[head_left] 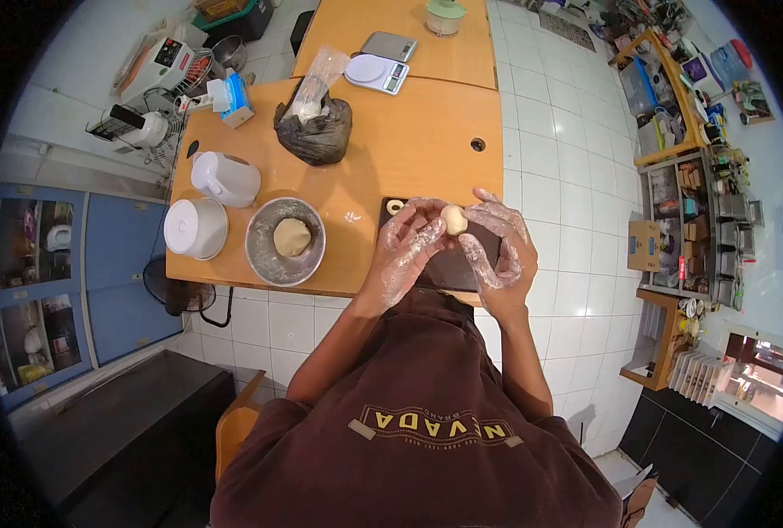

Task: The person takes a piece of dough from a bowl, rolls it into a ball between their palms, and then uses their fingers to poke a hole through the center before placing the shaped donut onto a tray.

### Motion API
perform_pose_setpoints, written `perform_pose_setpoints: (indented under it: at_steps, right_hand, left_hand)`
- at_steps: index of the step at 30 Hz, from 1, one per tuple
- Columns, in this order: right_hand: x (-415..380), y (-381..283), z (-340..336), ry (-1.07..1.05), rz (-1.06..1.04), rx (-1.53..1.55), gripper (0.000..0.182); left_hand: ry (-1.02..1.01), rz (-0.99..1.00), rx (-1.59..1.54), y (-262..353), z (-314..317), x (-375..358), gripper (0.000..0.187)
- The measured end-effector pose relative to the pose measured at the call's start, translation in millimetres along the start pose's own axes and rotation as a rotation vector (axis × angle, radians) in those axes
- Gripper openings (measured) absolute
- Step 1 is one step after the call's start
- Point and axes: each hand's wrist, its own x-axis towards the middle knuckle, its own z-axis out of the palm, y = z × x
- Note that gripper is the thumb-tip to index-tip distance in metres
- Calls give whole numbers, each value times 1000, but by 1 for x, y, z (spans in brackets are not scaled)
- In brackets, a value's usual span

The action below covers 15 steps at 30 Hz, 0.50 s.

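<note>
A small pale dough ball [454,220] is held up between my two floured hands, over a dark tray [449,268] at the table's front edge. My left hand [409,251] grips the ball's left side with its fingertips. On the other side my right hand [501,251] touches it with curved fingers. A small ring-shaped dough piece [395,207] lies at the tray's back left corner. To the left, a metal bowl [261,264] holds a larger lump of dough [292,238].
Two white containers [226,179] [196,229] stand left of the bowl. Behind are a black plastic bag [317,136], a white kitchen scale [376,72] and a grey scale [390,46]. A green-lidded jar [444,18] is at the far end. Shelves [686,220] line the right.
</note>
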Motion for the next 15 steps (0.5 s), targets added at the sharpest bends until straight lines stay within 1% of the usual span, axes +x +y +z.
perform_pose_setpoints:
  at_steps: [4,8,11,15]
  right_hand:
    - [2,0,0,31,-68,-45,25]
    - [2,1,0,38,-84,-106,24]
    - [1,3,-1,30,-100,-140,23]
    - [-1,7,0,10,-102,-136,22]
  left_hand:
    - [6,47,9,-3,-4,-2,27]
    - [21,44,49,-5,-8,-4,29]
    - [-9,83,62,-6,-10,-5,29]
    - [22,76,117,-9,-17,-4,24]
